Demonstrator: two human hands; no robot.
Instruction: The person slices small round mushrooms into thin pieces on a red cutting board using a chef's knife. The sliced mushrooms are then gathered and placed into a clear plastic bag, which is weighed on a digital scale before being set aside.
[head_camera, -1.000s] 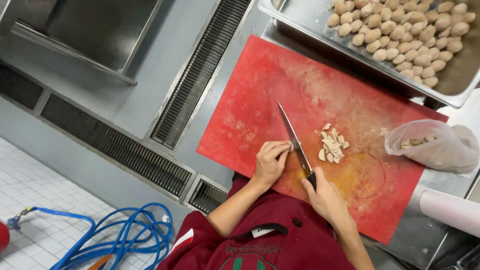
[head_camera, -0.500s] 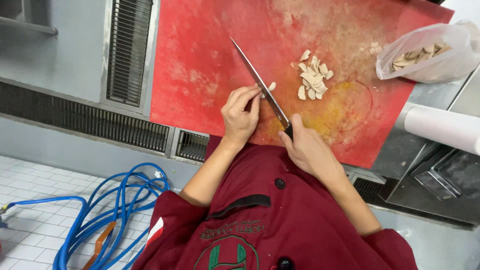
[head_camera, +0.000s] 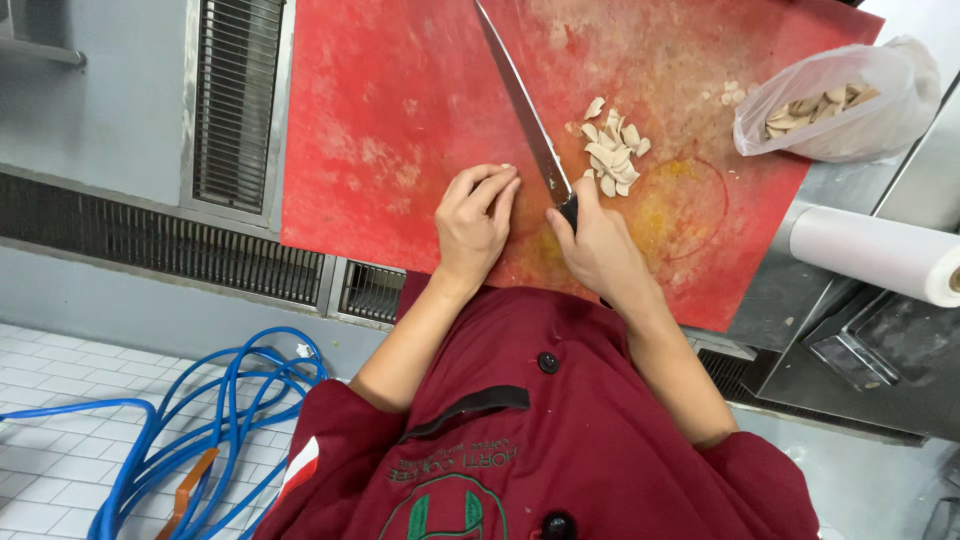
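Red cutting board (head_camera: 400, 130) on the steel bench (head_camera: 110, 110) carries everything in the head view: our right hand (head_camera: 600, 250) has its fingers (head_camera: 583, 200) wrapped around the handle of one long knife (head_camera: 525, 115), the blade lying flat and pointing away, just left of one small heap of pale slices (head_camera: 610, 155). Our left hand (head_camera: 475, 220) rests with curled fingers on the board beside the blade, holding nothing we can see. One clear bag (head_camera: 840, 100) of slices and one white roll (head_camera: 880, 250) lie to the right.

hands (head_camera: 540, 225): 2 | knife (head_camera: 525, 110): 1 | red cutting board (head_camera: 390, 110): 1 | plastic bag (head_camera: 835, 100): 1 (holds slices) | paper roll (head_camera: 875, 253): 1
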